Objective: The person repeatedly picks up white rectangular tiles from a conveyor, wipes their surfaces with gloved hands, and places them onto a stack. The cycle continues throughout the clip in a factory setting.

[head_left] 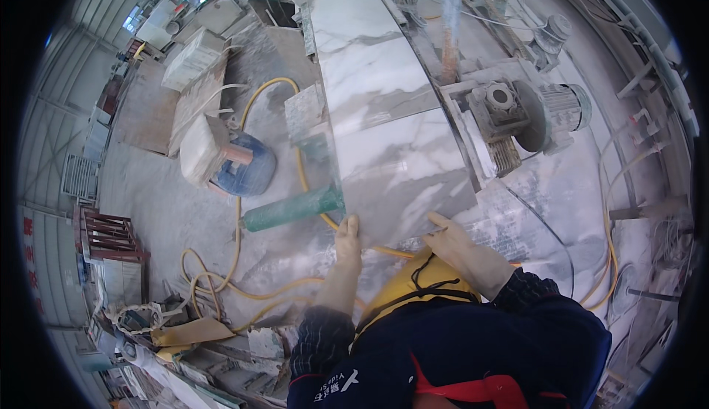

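A white slab with grey marble veining [402,165] lies lengthwise before me, its near end reaching toward my yellow apron [425,283]. Both my hands wear pale gloves. My left hand [348,241] grips the slab's near left corner, thumb up along the edge and the other fingers largely hidden. At the near right corner, my right hand [459,245] holds the edge, its thumb stretched over the top face; its fingertips are partly hidden. Farther off, more slabs of the same pattern [362,47] lie in line with this one.
A green roller [294,208] juts out left of the slab. Beyond it stands a blue barrel [247,165], with a yellow hose [236,246] looping over the dusty floor. Right of the slab sits a motor with gearbox [517,110]. Stacked offcuts [244,361] lie at the lower left.
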`<state>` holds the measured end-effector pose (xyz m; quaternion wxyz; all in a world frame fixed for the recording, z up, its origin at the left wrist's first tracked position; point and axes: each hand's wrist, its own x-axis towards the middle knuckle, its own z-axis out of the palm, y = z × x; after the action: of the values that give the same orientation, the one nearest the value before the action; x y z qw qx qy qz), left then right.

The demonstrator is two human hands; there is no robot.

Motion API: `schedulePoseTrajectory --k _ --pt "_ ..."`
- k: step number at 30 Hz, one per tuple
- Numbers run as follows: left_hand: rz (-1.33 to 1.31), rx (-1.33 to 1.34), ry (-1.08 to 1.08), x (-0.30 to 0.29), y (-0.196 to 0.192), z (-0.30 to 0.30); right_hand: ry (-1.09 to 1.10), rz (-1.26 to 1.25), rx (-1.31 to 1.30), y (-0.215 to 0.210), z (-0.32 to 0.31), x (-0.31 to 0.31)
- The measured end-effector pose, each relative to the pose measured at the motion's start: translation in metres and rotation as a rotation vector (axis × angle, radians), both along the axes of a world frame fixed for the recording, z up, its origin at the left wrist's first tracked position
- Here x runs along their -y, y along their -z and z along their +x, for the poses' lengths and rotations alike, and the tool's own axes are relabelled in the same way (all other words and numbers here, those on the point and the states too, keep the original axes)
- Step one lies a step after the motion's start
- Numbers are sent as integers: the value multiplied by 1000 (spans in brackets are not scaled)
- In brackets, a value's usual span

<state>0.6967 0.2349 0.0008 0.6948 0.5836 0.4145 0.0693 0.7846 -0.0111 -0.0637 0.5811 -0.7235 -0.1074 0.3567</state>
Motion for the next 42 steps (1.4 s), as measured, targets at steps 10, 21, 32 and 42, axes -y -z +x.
schedulePoseTrajectory --k 10,21,32,42 --pt "95 -49 -22 1 15 12 127 65 -369 -35 12 -5" --pt "-10 30 -54 4 24 18 -278 -57 180 57 18 18" --pt "63 -40 -35 0 19 28 -61 173 -206 46 26 -1" --pt "230 -96 191 -23 19 29 -189 155 -384 -87 41 -20"
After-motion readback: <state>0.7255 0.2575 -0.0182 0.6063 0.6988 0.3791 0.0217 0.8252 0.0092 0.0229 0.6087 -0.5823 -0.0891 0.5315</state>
